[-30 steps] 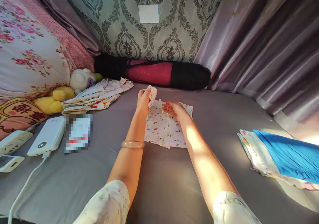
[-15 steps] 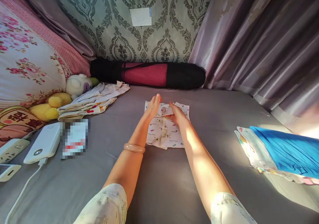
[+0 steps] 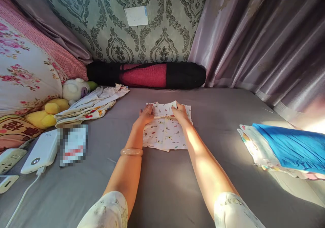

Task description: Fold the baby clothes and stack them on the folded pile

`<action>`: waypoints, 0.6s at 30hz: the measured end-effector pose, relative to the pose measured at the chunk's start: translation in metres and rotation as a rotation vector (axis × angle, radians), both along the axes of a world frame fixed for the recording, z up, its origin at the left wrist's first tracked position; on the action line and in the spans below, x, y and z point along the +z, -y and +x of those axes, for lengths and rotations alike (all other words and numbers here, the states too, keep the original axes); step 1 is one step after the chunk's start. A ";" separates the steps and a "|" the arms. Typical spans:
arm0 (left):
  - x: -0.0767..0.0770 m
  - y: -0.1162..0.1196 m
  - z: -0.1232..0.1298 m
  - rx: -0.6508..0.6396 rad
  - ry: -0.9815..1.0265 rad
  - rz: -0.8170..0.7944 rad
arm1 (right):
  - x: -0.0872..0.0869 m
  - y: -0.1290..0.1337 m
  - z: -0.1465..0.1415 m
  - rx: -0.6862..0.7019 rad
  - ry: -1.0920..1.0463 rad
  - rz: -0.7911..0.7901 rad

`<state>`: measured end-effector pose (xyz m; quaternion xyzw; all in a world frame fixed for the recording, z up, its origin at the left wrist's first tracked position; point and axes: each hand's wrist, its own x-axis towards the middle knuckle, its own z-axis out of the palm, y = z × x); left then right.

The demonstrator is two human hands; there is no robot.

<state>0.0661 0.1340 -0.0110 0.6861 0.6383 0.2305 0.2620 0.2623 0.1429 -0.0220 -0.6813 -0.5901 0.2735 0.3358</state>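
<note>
A small white garment (image 3: 162, 133) with a tiny print lies on the grey sheet, its far part folded over. My left hand (image 3: 146, 114) rests with fingers spread on the far left part of the cloth. At the far right part, my right hand (image 3: 180, 113) pinches the folded edge between thumb and fingers. A pale bangle circles my left forearm.
A black and red roll (image 3: 147, 75) lies along the wall. On the left are folded clothes (image 3: 88, 106), plush toys (image 3: 45, 113), a white power bank (image 3: 40, 152) with a cable and a blurred packet (image 3: 74, 145). Blue folded cloth (image 3: 291, 148) lies right.
My left hand has moved left and lies flatter on the cloth. My right hand has closed on the folded edge. The view has shifted slightly.
</note>
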 end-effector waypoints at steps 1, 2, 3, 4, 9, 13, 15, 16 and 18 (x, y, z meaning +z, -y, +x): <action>0.000 0.000 0.001 -0.016 -0.071 -0.018 | 0.003 0.002 0.001 -0.024 0.071 -0.007; -0.001 0.000 0.002 -0.031 -0.134 -0.038 | 0.006 0.005 0.002 -0.047 0.141 -0.019; -0.002 -0.001 0.002 -0.040 -0.182 -0.056 | 0.008 0.007 0.003 -0.065 0.203 -0.031; -0.003 -0.002 0.002 -0.045 -0.218 -0.067 | 0.011 0.010 0.003 -0.074 0.252 -0.041; -0.009 -0.004 -0.001 -0.040 -0.269 -0.069 | 0.021 0.021 0.000 -0.083 0.368 -0.111; -0.007 -0.002 0.001 -0.021 -0.304 -0.036 | 0.025 0.024 -0.002 -0.106 0.454 -0.075; -0.004 0.001 0.006 -0.016 -0.309 0.035 | 0.025 0.026 -0.004 -0.110 0.508 -0.019; -0.002 0.002 0.010 -0.018 -0.305 0.086 | 0.025 0.026 -0.006 -0.086 0.527 0.018; 0.001 0.004 0.020 -0.040 -0.294 0.190 | 0.021 0.028 -0.011 0.010 0.552 0.113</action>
